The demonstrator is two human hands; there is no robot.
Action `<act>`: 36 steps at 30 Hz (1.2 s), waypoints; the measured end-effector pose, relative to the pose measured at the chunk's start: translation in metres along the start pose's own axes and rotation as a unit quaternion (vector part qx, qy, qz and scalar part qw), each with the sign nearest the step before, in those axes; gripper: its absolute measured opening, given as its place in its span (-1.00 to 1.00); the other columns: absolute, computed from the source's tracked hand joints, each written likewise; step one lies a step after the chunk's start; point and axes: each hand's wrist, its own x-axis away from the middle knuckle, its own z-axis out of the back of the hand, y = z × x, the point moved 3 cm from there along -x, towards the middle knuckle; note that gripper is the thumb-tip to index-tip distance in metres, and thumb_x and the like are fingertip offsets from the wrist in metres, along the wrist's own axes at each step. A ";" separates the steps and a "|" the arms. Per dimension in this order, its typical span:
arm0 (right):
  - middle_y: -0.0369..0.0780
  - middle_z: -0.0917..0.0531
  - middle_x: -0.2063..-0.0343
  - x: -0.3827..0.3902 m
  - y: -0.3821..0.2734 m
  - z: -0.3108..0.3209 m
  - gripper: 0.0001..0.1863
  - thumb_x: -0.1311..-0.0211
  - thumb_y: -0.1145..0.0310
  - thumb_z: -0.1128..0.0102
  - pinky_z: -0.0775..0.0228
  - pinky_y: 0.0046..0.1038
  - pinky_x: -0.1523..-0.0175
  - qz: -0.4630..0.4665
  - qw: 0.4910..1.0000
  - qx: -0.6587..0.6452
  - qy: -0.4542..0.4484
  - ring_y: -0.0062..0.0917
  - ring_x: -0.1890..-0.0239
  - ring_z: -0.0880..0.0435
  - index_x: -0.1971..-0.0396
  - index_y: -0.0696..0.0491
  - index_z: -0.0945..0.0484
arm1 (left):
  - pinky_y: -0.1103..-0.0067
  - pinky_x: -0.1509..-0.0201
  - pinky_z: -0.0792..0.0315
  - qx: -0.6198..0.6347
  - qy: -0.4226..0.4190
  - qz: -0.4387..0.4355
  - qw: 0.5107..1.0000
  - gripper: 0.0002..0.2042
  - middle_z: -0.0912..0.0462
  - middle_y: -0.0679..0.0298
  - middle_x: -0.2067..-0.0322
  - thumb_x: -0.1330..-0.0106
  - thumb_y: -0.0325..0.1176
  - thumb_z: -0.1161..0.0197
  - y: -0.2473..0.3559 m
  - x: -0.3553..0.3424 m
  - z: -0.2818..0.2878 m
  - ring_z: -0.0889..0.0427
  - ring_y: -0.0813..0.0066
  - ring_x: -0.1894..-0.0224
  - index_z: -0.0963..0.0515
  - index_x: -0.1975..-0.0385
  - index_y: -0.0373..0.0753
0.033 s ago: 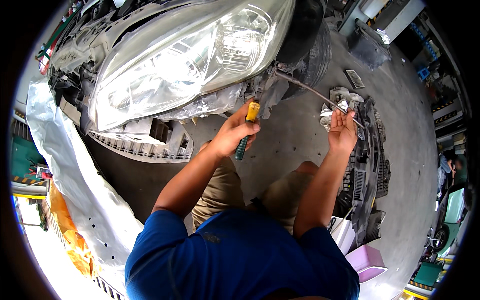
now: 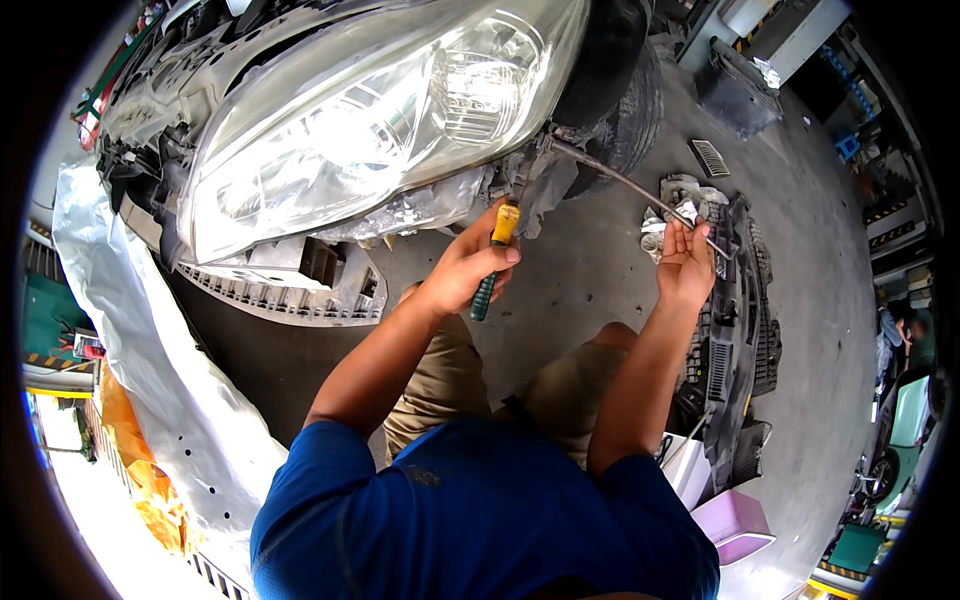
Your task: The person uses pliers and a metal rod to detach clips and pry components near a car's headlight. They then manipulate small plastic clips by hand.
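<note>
My left hand [image 2: 472, 262] is closed round a screwdriver [image 2: 508, 220] with a yellow and dark green handle. Its upper end points at the metal bracket [image 2: 535, 185] below the headlight's right corner; the tip is lost among the parts there. In my right hand [image 2: 687, 265] the fingers grip the near end of a long thin metal bar [image 2: 630, 182]. That bar slants up and left to the same bracket, its far end against or very close to it. A large clear headlight [image 2: 380, 120] fills the space above both hands.
A tyre [image 2: 640, 115] stands right of the headlight. Dark removed plastic parts [image 2: 722, 350] lie on the floor near my right arm, beside a pink bin [image 2: 735, 525]. Leftward are a long silver-white panel [image 2: 150, 330] and a slotted plastic piece [image 2: 300, 300]. A black tub [image 2: 738, 90] sits farther back.
</note>
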 end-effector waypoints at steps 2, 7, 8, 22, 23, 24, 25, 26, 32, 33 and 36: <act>-0.12 -0.69 0.15 0.002 -0.001 0.001 -0.73 -0.38 0.42 -0.12 -0.50 -0.25 -0.21 0.025 0.996 -0.033 -0.078 -0.29 0.00 -0.66 -0.02 0.18 -0.51 | 0.62 0.55 -0.32 0.004 -0.012 -0.001 1.000 -0.11 -0.41 0.35 0.30 -0.20 -0.37 -0.24 0.000 0.000 0.000 -0.39 0.61 0.52 0.15 -0.50 -0.08; -0.05 -0.59 -0.08 0.001 -0.007 0.005 -0.67 -0.34 0.63 0.00 -0.29 -0.11 -0.39 0.031 0.987 -0.089 -0.130 -0.12 -0.23 -0.49 -0.09 0.20 -0.47 | 0.62 0.52 -0.33 0.020 -0.015 0.006 1.000 -0.10 -0.41 0.32 0.26 -0.21 -0.38 -0.23 -0.004 -0.002 0.003 -0.40 0.60 0.51 0.19 -0.50 -0.07; -0.04 -0.58 -0.09 0.000 -0.007 0.004 -0.66 -0.33 0.65 0.02 -0.25 -0.10 -0.41 0.027 0.982 -0.106 -0.154 -0.10 -0.25 -0.47 -0.09 0.19 -0.48 | 0.62 0.52 -0.33 0.013 -0.018 0.002 1.000 -0.10 -0.41 0.31 0.26 -0.21 -0.38 -0.23 -0.004 -0.003 0.004 -0.40 0.60 0.51 0.19 -0.50 -0.07; -0.06 -0.65 0.06 -0.007 -0.016 0.041 -0.83 -0.33 0.69 0.03 -0.28 -0.17 -0.42 0.034 0.974 -0.183 -0.131 -0.17 -0.27 -0.45 0.21 0.23 -0.56 | 0.63 0.47 -0.36 -0.059 0.010 -0.037 0.998 -0.16 -0.39 0.25 0.21 -0.14 -0.26 -0.26 -0.009 0.003 0.006 -0.42 0.56 0.46 0.01 -0.44 -0.12; -0.06 -0.64 0.03 -0.008 -0.017 0.046 -0.83 -0.34 0.67 0.04 -0.27 -0.19 -0.43 0.030 0.974 -0.180 -0.136 -0.19 -0.27 -0.45 0.19 0.24 -0.55 | 0.62 0.39 -0.38 -0.059 0.012 -0.032 0.998 -0.15 -0.40 0.25 0.18 -0.16 -0.33 -0.25 -0.013 0.005 0.009 -0.43 0.55 0.40 0.04 -0.46 -0.15; -0.06 -0.63 0.02 -0.009 -0.018 0.050 -0.82 -0.35 0.67 0.04 -0.28 -0.19 -0.42 0.016 0.969 -0.181 -0.164 -0.20 -0.27 -0.45 0.17 0.24 -0.54 | 0.61 0.32 -0.41 -0.058 0.005 -0.031 0.998 -0.15 -0.40 0.25 0.14 -0.17 -0.39 -0.24 -0.018 0.008 0.011 -0.45 0.54 0.34 0.07 -0.47 -0.19; -0.06 -0.62 0.00 -0.012 -0.018 0.059 -0.82 -0.35 0.66 0.05 -0.28 -0.20 -0.42 0.012 0.970 -0.179 -0.163 -0.20 -0.27 -0.45 0.15 0.24 -0.54 | 0.60 0.24 -0.43 -0.053 0.003 -0.036 0.998 -0.14 -0.41 0.25 0.10 -0.19 -0.45 -0.24 -0.025 0.011 0.014 -0.46 0.53 0.29 0.11 -0.48 -0.23; -0.06 -0.61 -0.01 -0.018 -0.019 0.072 -0.81 -0.36 0.66 0.05 -0.28 -0.20 -0.42 0.019 0.977 -0.167 -0.133 -0.21 -0.27 -0.45 0.13 0.24 -0.53 | 0.59 0.15 -0.42 -0.070 0.008 -0.020 0.997 -0.15 -0.41 0.24 0.05 -0.19 -0.46 -0.24 -0.035 0.014 0.017 -0.47 0.50 0.22 0.09 -0.47 -0.25; -0.18 -0.65 0.02 -0.081 0.027 0.241 -0.78 -0.42 0.48 0.01 -0.42 -0.26 -0.26 -0.077 0.997 -0.012 -0.009 -0.34 -0.12 -0.59 0.00 0.13 -0.48 | 0.49 -0.11 -0.40 -0.344 0.080 0.112 0.929 -0.32 -0.54 0.11 -0.02 -0.13 -0.32 -0.32 -0.129 -0.016 0.048 -0.54 0.27 0.01 -0.27 -0.30 -0.32; -0.19 -0.65 0.02 -0.090 0.044 0.287 -0.77 -0.42 0.45 0.00 -0.45 -0.26 -0.22 -0.112 0.991 0.015 0.064 -0.35 -0.11 -0.59 -0.01 0.11 -0.48 | 0.47 -0.08 -0.42 -0.376 0.074 0.163 0.909 -0.34 -0.57 0.09 0.01 -0.11 -0.25 -0.34 -0.152 -0.030 0.056 -0.57 0.22 0.03 -0.33 -0.24 -0.33; -0.18 -0.65 0.06 -0.071 0.114 0.428 -0.73 -0.42 0.27 0.01 -0.49 -0.23 -0.12 -0.241 0.938 0.163 0.187 -0.31 -0.07 -0.59 0.01 0.07 -0.47 | 0.42 0.00 -0.44 -0.425 0.115 0.316 0.840 -0.36 -0.60 0.07 0.14 -0.09 -0.23 -0.35 -0.231 -0.053 0.079 -0.59 0.21 0.07 -0.35 -0.20 -0.30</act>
